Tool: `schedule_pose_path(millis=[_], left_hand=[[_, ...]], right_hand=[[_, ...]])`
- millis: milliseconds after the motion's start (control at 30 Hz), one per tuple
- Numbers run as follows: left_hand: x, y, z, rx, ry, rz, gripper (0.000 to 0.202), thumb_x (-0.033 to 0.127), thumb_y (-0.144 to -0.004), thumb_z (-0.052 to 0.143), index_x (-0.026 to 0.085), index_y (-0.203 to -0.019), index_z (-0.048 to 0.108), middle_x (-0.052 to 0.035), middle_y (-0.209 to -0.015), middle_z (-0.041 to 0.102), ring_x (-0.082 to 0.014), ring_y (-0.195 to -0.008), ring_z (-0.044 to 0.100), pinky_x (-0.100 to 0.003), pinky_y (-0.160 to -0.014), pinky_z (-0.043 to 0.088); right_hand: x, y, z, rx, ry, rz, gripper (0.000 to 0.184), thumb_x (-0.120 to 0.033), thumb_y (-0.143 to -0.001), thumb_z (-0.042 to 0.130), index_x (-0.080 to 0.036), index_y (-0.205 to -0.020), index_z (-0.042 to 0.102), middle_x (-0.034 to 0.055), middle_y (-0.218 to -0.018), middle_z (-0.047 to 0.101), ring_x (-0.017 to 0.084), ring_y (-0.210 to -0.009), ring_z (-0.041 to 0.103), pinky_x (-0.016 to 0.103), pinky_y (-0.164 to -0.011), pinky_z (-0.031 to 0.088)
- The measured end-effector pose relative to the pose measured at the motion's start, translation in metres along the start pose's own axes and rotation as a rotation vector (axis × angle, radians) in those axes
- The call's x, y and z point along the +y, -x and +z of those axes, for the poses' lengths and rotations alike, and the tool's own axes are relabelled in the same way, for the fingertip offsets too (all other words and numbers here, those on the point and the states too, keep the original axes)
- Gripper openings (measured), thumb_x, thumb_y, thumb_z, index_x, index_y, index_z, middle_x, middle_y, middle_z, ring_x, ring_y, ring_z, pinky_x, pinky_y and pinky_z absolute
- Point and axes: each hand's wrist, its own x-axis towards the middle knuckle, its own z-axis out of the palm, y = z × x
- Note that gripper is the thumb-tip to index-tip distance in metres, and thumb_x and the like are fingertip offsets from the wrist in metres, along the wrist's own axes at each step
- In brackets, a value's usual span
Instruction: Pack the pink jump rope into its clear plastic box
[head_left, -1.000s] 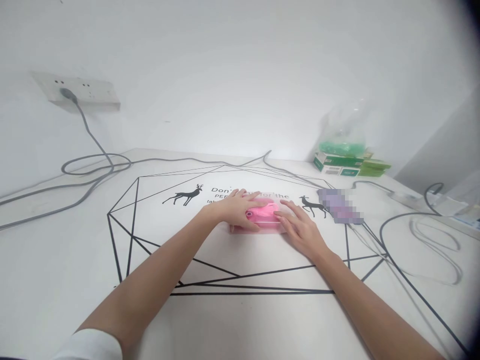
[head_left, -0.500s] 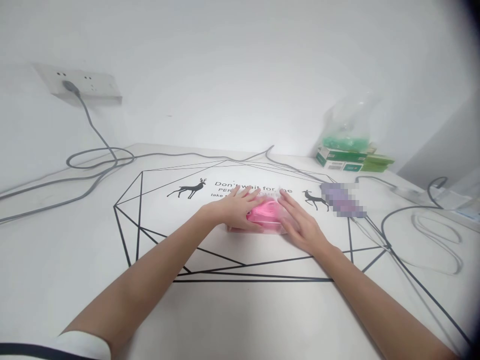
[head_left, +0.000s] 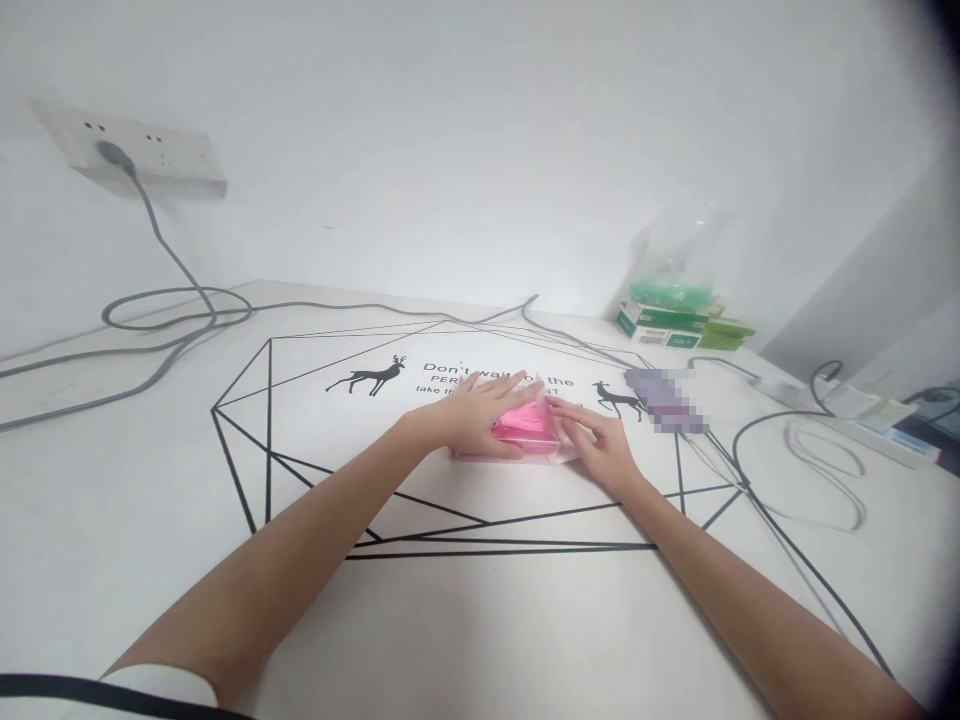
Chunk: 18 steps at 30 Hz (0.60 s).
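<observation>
A small see-through plastic package (head_left: 517,450) with a bright pink, soft-looking item (head_left: 525,420) inside lies in the middle of the table. My left hand (head_left: 484,415) spans its left part, thumb along the front side and the other fingers spread across the top and back. At the right end, my right hand (head_left: 600,450) has its fingers bent and drawn together on the clear end of the package. The exact contact of the right fingertips is hard to make out.
The white table (head_left: 480,620) carries printed lines, deer and lettering. A blurred purple object (head_left: 667,400) lies to the right, with cables (head_left: 795,540) beside it. Green-and-white boxes (head_left: 660,325) under a clear bag (head_left: 671,265) stand at the back right. A grey cable (head_left: 322,305) runs from the wall socket (head_left: 172,155).
My right hand has gone from fingers stretched flat along the package's right side to bent fingers at its end. The left hand stays over the package. The view has shifted slightly right.
</observation>
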Motion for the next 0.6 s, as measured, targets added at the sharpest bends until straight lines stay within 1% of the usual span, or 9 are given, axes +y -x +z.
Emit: schedule_pose_path(millis=[100,200,300,367,467,600], left_hand=[[0.0,0.001,0.0,0.008,0.003,-0.007,0.094,0.073,-0.084,0.047,0.034,-0.156,0.001,-0.0042,-0.164,0.001,-0.0283,-0.151,0.004,-0.057,-0.119,0.0],[0.001,0.001,-0.001,0.015,0.009,-0.026,0.093,0.075,-0.082,0.048,0.035,-0.156,0.006,-0.0032,-0.164,-0.002,-0.0303,-0.15,0.009,-0.057,-0.119,0.001],[0.002,0.001,-0.002,0.008,0.015,-0.033,0.093,0.077,-0.081,0.046,0.036,-0.156,0.008,-0.0033,-0.164,-0.002,-0.0306,-0.15,0.009,-0.057,-0.119,0.001],[0.003,0.0,-0.003,0.0,0.017,-0.034,0.094,0.078,-0.082,0.044,0.035,-0.156,0.007,-0.0035,-0.164,-0.001,-0.0303,-0.15,0.009,-0.058,-0.119,0.002],[0.005,-0.002,-0.004,-0.009,0.012,-0.033,0.093,0.077,-0.083,0.044,0.034,-0.156,0.007,-0.0022,-0.164,-0.002,-0.0303,-0.15,0.009,-0.059,-0.119,0.002],[0.007,-0.004,-0.006,0.0,-0.011,-0.013,0.093,0.076,-0.084,0.043,0.032,-0.156,0.007,-0.0005,-0.164,0.001,-0.0303,-0.151,0.002,-0.056,-0.12,0.006]], right_hand=[[0.005,-0.005,-0.002,0.016,-0.074,0.067,0.028,-0.032,-0.093,0.052,-0.026,-0.109,0.074,0.0028,-0.12,0.071,0.024,-0.12,0.062,0.046,-0.109,0.044],[0.016,-0.014,-0.005,0.013,-0.076,0.076,0.027,-0.034,-0.092,0.053,-0.027,-0.104,0.076,0.0026,-0.116,0.073,0.025,-0.119,0.062,0.048,-0.11,0.043],[0.028,-0.022,-0.008,0.046,-0.083,0.097,0.026,-0.035,-0.09,0.055,-0.026,-0.102,0.077,0.0032,-0.112,0.074,0.026,-0.116,0.064,0.049,-0.108,0.043],[0.034,-0.026,-0.009,0.04,-0.111,0.106,0.026,-0.035,-0.091,0.055,-0.026,-0.104,0.076,0.0036,-0.113,0.074,0.026,-0.121,0.061,0.049,-0.11,0.041],[0.039,-0.027,-0.011,-0.006,-0.115,0.086,0.024,-0.034,-0.091,0.058,-0.027,-0.106,0.076,0.0033,-0.117,0.072,0.026,-0.129,0.054,0.049,-0.113,0.037],[0.038,-0.027,-0.012,-0.004,-0.021,0.007,0.023,-0.036,-0.09,0.06,-0.031,-0.105,0.076,0.0023,-0.119,0.072,0.026,-0.125,0.056,0.051,-0.11,0.04]])
